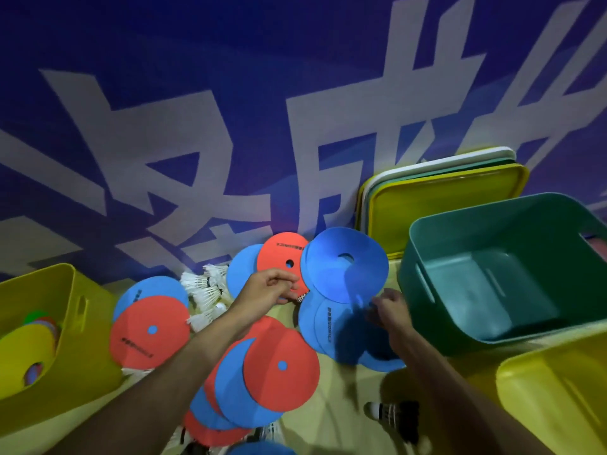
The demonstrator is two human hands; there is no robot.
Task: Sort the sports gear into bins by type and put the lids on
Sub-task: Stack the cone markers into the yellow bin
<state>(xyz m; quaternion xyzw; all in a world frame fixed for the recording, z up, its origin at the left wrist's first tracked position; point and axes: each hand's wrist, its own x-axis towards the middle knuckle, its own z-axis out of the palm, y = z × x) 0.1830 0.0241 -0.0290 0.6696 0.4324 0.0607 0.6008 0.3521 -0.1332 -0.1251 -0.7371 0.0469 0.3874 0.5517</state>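
Observation:
Flat red and blue marker discs lie scattered on the floor, among them a red disc (149,333) at the left and a red-over-blue pile (262,372) in the middle. My right hand (389,308) grips the lower edge of a lifted stack of blue discs (348,264), just left of the empty green bin (502,274). My left hand (269,287) pinches a shuttlecock (302,297) with curled fingers below a red disc (284,252). White shuttlecocks (207,290) are heaped between the discs.
A yellow bin (75,310) at the left holds yellow and other coloured discs. Another yellow bin (555,399) stands at the lower right. Yellow, green and white lids (443,198) lean on the blue banner wall. A dark shuttlecock (391,413) lies on the floor.

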